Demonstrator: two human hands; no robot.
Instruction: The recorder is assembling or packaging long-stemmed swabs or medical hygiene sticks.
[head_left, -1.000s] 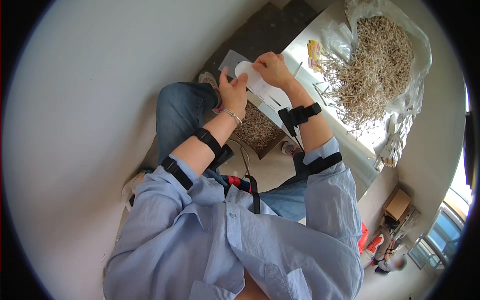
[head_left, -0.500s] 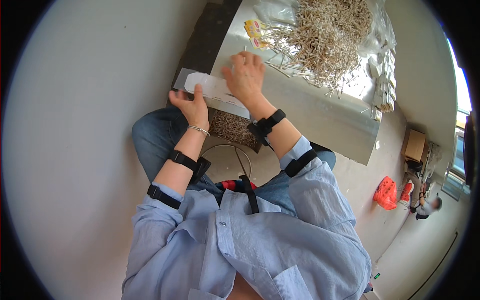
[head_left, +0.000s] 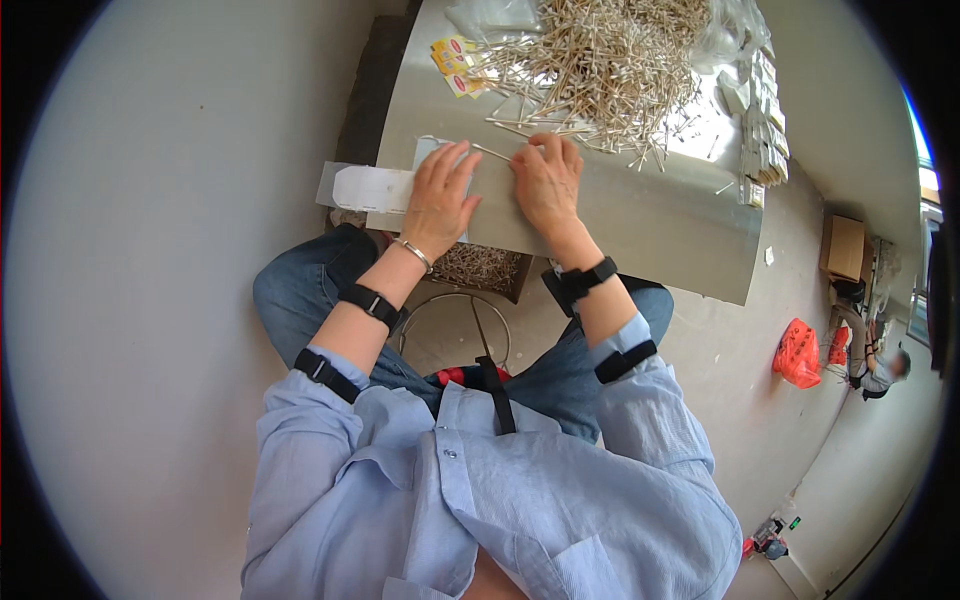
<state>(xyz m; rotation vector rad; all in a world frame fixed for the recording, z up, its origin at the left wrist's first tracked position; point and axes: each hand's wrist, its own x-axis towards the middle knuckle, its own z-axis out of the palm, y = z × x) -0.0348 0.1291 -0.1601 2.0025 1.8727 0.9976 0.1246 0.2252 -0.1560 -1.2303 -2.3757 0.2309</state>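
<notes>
A large heap of cotton swabs covers the far part of the metal table. My right hand is on the table in front of the heap, fingers curled, with one end of a single cotton swab at its fingertips; they seem to pinch it. To its left, my left hand lies with fingers stretched out over a pale, clear-looking sheet or bag, mostly hidden beneath it. Beside that hand, a flat white card piece in clear film sticks out past the table's left edge.
Small yellow packets lie left of the heap. White packs are stacked along the right edge, near clear plastic bags. Below the table's front edge is a box of swabs. A red bag and another person are farther right.
My left hand has left the white card and moved right onto the pale sheet. My right hand has shifted right and now meets a single swab. The whole view has shifted slightly.
</notes>
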